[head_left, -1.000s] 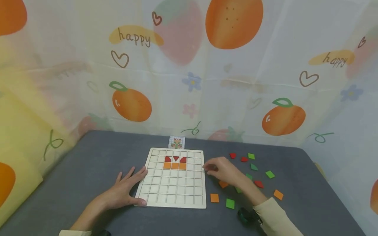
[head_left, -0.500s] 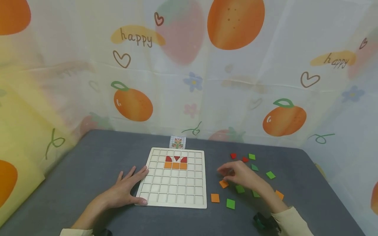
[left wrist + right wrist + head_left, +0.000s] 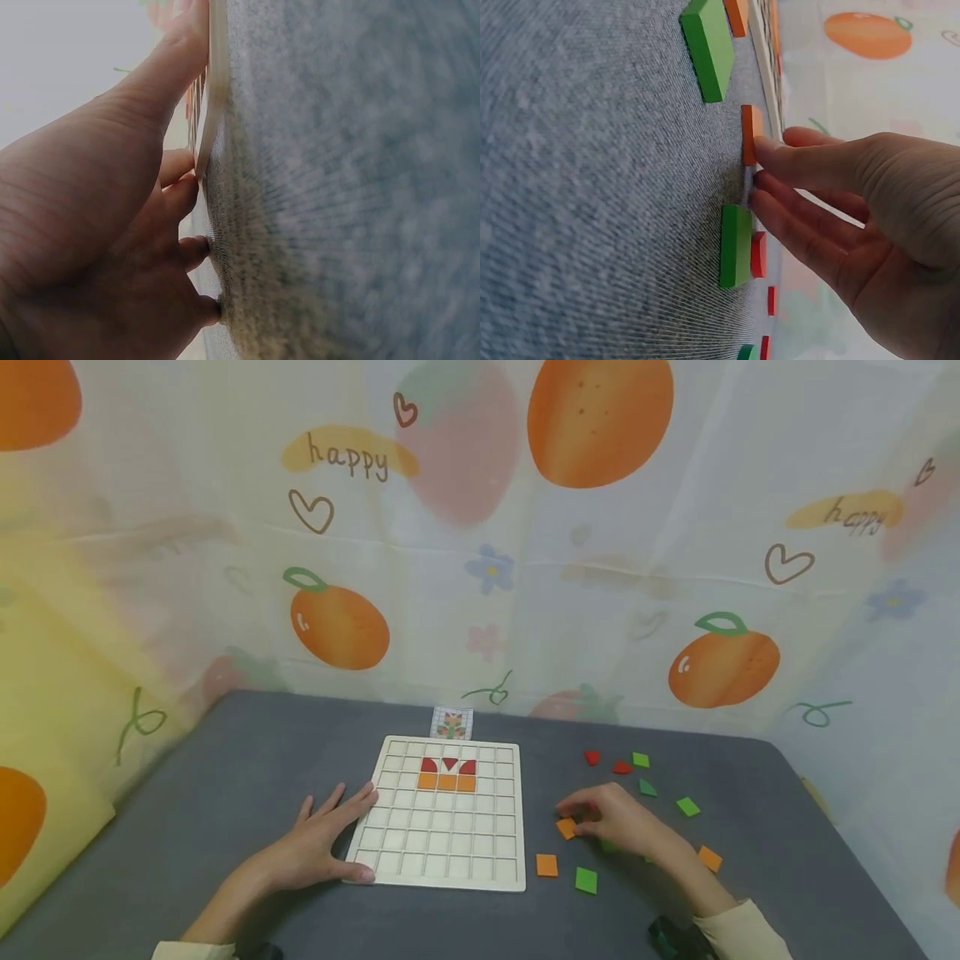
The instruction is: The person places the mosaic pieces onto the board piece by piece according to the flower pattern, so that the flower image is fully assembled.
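My left hand (image 3: pixel 311 847) lies spread at the left side of a white grid board (image 3: pixel 435 843), thumb on its near left corner and fingertips at its left edge. The board holds three orange square tiles in a row, with red pieces above them. Right of the board, my right hand (image 3: pixel 618 818) pinches an orange square tile (image 3: pixel 566 828), thumb on its near right side and index finger at its far side. In the right wrist view the thumb tip meets this orange tile (image 3: pixel 750 135), low on the cloth. A green tile (image 3: pixel 736 246) lies under the other fingers.
An orange tile (image 3: pixel 547 865) and a green tile (image 3: pixel 587 881) lie near the board's right edge. Several red, green and orange pieces are scattered beyond and right of my right hand. A small pattern card (image 3: pixel 452 723) lies behind the board. A printed curtain hangs behind the table.
My right hand has moved right and nearer, away from the board's right edge, down to the orange tile. My left hand stays at the board.
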Demonstrator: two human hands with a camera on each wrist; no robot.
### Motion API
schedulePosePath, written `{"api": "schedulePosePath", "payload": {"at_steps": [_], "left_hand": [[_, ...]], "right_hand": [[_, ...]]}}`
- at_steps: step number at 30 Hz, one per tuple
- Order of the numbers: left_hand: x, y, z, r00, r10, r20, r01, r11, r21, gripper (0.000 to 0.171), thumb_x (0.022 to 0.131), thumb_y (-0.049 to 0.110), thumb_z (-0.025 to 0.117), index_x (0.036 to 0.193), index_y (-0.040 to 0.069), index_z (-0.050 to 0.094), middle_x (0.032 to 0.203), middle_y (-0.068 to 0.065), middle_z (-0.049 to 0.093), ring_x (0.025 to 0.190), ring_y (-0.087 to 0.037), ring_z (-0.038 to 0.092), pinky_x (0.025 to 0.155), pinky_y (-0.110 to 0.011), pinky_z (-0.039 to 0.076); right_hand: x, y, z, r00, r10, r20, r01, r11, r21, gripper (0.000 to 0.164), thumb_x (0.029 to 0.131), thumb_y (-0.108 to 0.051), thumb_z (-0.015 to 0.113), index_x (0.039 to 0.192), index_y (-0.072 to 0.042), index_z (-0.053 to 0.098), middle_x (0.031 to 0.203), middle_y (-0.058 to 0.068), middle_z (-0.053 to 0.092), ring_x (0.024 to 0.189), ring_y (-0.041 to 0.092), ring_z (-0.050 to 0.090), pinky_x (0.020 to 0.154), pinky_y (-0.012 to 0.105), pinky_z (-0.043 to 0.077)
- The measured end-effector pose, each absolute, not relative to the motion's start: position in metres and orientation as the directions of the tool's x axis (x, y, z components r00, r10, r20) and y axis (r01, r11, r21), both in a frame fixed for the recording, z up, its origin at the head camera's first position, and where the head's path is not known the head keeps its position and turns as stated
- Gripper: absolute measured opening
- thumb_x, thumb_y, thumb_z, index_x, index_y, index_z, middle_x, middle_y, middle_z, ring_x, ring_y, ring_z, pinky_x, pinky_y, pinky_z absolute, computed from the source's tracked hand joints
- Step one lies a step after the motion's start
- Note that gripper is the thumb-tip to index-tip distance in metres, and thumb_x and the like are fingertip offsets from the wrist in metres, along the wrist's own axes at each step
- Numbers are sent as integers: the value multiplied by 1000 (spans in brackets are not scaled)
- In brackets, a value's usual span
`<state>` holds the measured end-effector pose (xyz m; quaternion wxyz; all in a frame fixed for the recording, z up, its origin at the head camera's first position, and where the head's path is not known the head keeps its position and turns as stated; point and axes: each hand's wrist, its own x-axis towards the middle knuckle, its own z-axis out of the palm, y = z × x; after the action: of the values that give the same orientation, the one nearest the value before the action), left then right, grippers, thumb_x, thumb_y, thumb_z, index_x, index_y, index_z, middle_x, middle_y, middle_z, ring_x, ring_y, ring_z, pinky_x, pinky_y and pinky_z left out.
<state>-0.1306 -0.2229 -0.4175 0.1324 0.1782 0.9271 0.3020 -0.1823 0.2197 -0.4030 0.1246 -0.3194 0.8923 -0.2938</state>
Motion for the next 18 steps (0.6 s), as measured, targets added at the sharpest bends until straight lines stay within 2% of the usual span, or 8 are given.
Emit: {"api": "schedulePosePath", "payload": {"at_steps": [8, 14, 18], "left_hand": [[-132, -221, -418, -906, 395, -152, 235, 768, 595, 113, 64, 57, 83, 154, 11, 32, 160, -14, 24, 145, -51, 4, 105, -72, -8], [-132, -219, -418, -909, 385, -156, 225, 772, 595, 113, 64, 56, 84, 154, 11, 32, 160, -14, 24, 145, -51, 4, 106, -72, -8], [-132, -219, -418, -910, 388, -145, 232, 767, 598, 113, 63, 56, 84, 154, 11, 33, 160, -15, 24, 144, -52, 4, 105, -73, -8]], "right_hand": [[-179, 224, -405, -794, -607, 35, -499, 617, -609, 32, 81, 0, 77, 112, -4, 71, 98, 1, 71, 88, 15, 67, 74, 26, 55], [-179, 225, -404, -820, -570, 43, -469, 628, -621, 28, 83, -2, 75, 111, -4, 71, 88, -7, 68, 81, 6, 63, 73, 25, 55], [-181, 223, -402, -821, -569, 49, -465, 617, -635, 28, 84, -3, 75, 112, -3, 71, 88, -6, 68, 80, 6, 63, 74, 25, 55]]}}
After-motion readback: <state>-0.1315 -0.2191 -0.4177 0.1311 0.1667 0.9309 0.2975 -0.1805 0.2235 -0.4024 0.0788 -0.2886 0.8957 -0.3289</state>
